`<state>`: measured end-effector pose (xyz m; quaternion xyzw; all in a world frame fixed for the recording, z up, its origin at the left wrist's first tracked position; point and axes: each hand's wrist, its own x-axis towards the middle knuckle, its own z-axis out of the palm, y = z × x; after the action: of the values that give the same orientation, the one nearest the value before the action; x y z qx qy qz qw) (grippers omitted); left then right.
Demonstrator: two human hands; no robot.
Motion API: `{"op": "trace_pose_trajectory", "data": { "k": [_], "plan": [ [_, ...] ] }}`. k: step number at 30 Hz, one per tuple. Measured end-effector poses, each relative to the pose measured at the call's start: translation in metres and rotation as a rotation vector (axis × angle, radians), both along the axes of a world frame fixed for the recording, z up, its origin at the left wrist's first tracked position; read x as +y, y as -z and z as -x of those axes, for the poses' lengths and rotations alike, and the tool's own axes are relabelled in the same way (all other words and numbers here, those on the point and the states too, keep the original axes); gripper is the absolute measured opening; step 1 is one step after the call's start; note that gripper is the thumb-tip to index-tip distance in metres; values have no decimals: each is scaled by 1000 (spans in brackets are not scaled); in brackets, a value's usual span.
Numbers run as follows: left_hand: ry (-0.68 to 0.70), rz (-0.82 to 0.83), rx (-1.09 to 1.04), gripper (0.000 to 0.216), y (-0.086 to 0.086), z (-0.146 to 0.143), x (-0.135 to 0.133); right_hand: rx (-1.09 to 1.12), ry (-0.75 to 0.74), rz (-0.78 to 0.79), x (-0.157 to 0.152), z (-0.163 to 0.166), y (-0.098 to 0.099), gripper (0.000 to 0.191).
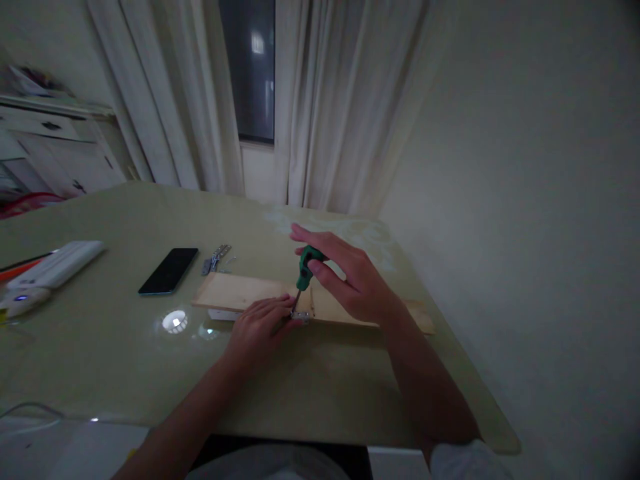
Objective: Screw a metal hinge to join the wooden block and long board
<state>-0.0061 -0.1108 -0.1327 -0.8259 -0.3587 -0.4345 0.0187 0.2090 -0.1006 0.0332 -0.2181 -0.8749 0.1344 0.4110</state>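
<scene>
A long pale wooden board (235, 293) lies across the table. My right hand (345, 277) grips a green-handled screwdriver (306, 263), held nearly upright with its tip down on a small metal hinge (300, 315) at the board's near edge. My left hand (260, 327) rests on the board's near edge, its fingertips pinched at the hinge beside the screwdriver tip. What the fingertips pinch is too small to name.
A black phone (169, 270) lies left of the board, with several small metal hinges (216, 258) behind it. A white remote-like device (55, 265) sits at the far left. A lamp's reflection (175, 321) shines on the glossy tabletop (100, 347). Curtains and a wall stand beyond.
</scene>
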Motion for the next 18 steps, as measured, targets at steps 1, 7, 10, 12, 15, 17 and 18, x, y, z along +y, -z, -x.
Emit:
{"op": "trace_pose_trajectory", "data": {
  "k": [1,7,10,12,15,17,18],
  "plan": [
    [-1,1,-2,15,1,0,0,9,2,-3,1,-1,2,46],
    [-30,-36,-6,16,1,-1,0,149,212,-177,-1,14,12,30],
    [-36,-20,4,17,-1,-1,-1,3,59,-81,-12,13,0,44],
    [-39,-10,5,17,0,-1,-1,-35,-4,-38,-15,10,-3,48],
    [-38,0,-3,15,2,-2,0,42,104,-151,-8,12,8,33],
    [-31,1,-11,14,3,-2,1,178,281,-303,-2,17,18,21],
    [-28,0,-14,14,3,-2,1,240,345,-350,0,19,21,19]
  ]
}}
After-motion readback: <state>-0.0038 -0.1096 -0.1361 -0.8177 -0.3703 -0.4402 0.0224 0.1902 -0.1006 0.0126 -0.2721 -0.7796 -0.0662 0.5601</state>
